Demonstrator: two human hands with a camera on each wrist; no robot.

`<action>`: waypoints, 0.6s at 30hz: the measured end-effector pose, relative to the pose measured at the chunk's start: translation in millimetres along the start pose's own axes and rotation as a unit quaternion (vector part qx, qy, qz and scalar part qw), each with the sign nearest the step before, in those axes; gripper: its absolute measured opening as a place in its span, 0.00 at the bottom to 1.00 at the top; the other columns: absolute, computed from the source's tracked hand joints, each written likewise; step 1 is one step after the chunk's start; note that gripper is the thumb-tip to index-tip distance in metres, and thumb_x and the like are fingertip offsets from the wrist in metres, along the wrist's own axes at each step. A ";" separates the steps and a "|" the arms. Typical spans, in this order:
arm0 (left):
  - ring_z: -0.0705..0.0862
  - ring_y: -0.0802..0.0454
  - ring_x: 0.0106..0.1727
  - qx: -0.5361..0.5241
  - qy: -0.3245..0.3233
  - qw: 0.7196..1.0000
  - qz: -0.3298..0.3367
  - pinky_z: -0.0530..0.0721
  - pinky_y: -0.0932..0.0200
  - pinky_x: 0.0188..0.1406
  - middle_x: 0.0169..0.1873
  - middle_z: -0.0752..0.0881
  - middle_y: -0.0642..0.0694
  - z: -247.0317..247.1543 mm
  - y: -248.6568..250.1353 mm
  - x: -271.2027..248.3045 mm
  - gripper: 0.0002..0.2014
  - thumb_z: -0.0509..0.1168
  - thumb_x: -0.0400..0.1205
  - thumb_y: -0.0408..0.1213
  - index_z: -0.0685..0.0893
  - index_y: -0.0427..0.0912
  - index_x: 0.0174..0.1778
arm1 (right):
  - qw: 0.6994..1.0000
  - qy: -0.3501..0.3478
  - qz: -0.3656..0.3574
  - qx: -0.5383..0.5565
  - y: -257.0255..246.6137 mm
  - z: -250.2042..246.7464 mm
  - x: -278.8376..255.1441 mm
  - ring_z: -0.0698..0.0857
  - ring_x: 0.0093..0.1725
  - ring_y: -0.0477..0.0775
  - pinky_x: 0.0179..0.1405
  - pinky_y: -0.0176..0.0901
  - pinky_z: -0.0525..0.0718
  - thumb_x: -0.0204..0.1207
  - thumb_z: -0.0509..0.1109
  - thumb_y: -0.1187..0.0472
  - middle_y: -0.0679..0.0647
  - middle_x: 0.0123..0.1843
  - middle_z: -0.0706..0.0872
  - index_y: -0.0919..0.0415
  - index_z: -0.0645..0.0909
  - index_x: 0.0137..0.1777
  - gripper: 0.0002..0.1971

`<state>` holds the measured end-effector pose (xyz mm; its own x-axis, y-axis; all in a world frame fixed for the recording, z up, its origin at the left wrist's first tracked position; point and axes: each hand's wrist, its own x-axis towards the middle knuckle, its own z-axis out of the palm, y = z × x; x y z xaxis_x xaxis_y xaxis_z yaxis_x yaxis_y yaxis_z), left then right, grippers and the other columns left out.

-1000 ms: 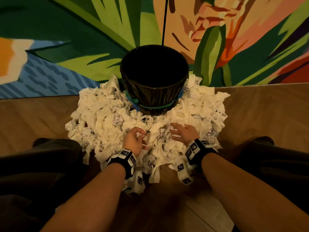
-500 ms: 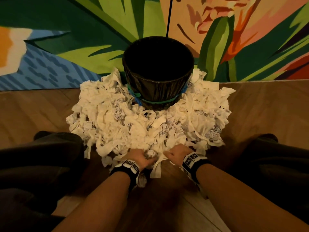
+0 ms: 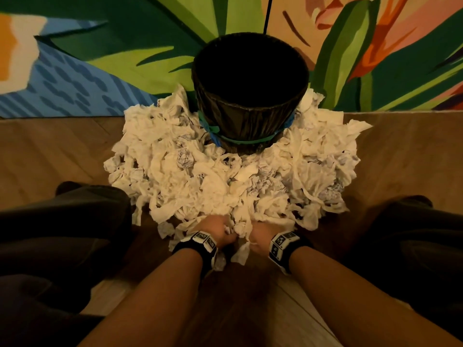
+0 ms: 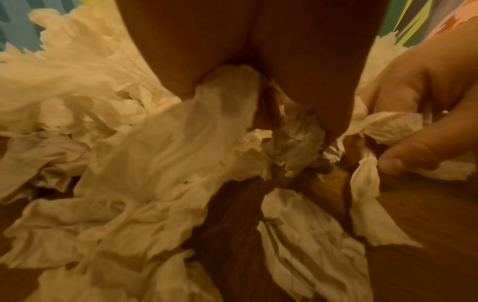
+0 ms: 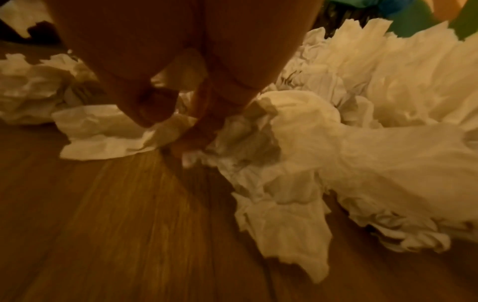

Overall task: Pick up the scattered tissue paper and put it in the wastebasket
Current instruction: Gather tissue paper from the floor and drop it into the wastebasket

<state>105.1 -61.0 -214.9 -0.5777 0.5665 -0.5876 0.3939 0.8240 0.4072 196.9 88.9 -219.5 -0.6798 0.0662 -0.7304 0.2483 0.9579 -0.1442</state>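
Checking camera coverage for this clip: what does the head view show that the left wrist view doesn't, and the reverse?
Only the head view shows the black wastebasket standing in the tissue paper against the painted wall, both forearms, and the wrist bands.

Only the left wrist view shows, close up, the left hand gripping a bunch of tissue and the right hand's fingers curled round another piece.

Both show the two hands close together at the pile's near edge and the wooden floor.
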 end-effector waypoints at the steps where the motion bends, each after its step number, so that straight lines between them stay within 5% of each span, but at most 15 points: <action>1: 0.85 0.48 0.56 -0.005 0.005 1.000 0.007 0.83 0.56 0.56 0.55 0.87 0.49 -0.8 -0.2 -1.1 0.19 0.71 0.76 0.54 0.86 0.51 0.60 | 1.000 -0.007 -0.005 -0.009 1.6 -2.9 -2.6 0.84 0.47 0.60 0.54 0.50 0.84 0.82 0.64 0.58 0.59 0.47 0.84 0.67 0.81 0.49 0.11; 3: 0.86 0.48 0.49 -0.040 0.020 0.999 0.018 0.83 0.59 0.48 0.48 0.88 0.48 -1.1 -2.8 -2.3 0.13 0.71 0.76 0.51 0.88 0.48 0.51 | 0.999 0.034 -0.023 -0.011 5.5 -11.6 -4.8 0.79 0.39 0.57 0.46 0.47 0.82 0.83 0.61 0.57 0.53 0.33 0.74 0.58 0.71 0.30 0.18; 7: 0.82 0.43 0.42 -0.101 0.074 0.990 0.063 0.79 0.55 0.40 0.42 0.83 0.41 -2.8 3.1 -5.4 0.12 0.69 0.79 0.44 0.76 0.43 0.37 | 0.985 0.139 -0.020 0.098 14.6 -34.4 -16.3 0.76 0.34 0.54 0.35 0.44 0.72 0.83 0.56 0.42 0.50 0.30 0.72 0.55 0.69 0.30 0.23; 10: 0.79 0.53 0.37 -0.153 0.122 0.977 0.084 0.73 0.66 0.33 0.35 0.78 0.54 -17.0 13.3 -6.0 0.09 0.66 0.82 0.45 0.76 0.48 0.39 | 0.959 0.195 0.018 0.206 14.8 -59.4 -21.6 0.75 0.28 0.50 0.35 0.44 0.71 0.85 0.48 0.37 0.53 0.27 0.76 0.59 0.73 0.29 0.32; 12: 0.77 0.57 0.35 -0.201 0.144 0.965 0.091 0.73 0.72 0.30 0.32 0.77 0.60 -32.2 20.8 -5.0 0.06 0.65 0.83 0.45 0.77 0.51 0.42 | 0.940 0.245 0.040 0.236 16.2 -76.4 -24.7 0.76 0.28 0.51 0.36 0.43 0.70 0.86 0.49 0.39 0.54 0.26 0.77 0.60 0.74 0.27 0.33; 14: 0.73 0.54 0.32 -0.221 0.174 0.954 0.104 0.73 0.60 0.31 0.28 0.75 0.55 -50.5 30.6 -4.8 0.13 0.64 0.83 0.45 0.71 0.49 0.35 | 0.918 0.283 0.043 0.275 19.6 -94.6 -30.2 0.80 0.30 0.55 0.35 0.43 0.73 0.85 0.55 0.44 0.55 0.25 0.81 0.64 0.79 0.26 0.31; 16: 0.67 0.53 0.29 -0.265 0.204 0.933 0.129 0.69 0.55 0.33 0.25 0.69 0.53 -74.2 45.5 -6.5 0.15 0.64 0.81 0.40 0.64 0.48 0.32 | 0.874 0.310 0.036 0.372 25.6 -114.7 -38.3 0.86 0.30 0.54 0.35 0.40 0.79 0.83 0.61 0.50 0.55 0.27 0.87 0.68 0.86 0.29 0.27; 18: 0.64 0.56 0.27 -0.324 0.231 0.897 0.191 0.67 0.56 0.31 0.24 0.64 0.57 -103.3 65.7 -11.6 0.14 0.62 0.79 0.34 0.63 0.47 0.34 | 0.825 0.343 0.007 0.450 31.7 -142.9 -55.9 0.85 0.22 0.52 0.26 0.37 0.80 0.80 0.64 0.54 0.55 0.24 0.88 0.64 0.84 0.22 0.25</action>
<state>63.9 -13.8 -109.1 -0.7831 0.6212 -0.0278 0.2131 0.3102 0.9265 144.2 155.5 -87.9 -0.8261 0.5137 -0.2318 0.4618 0.3812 -0.8009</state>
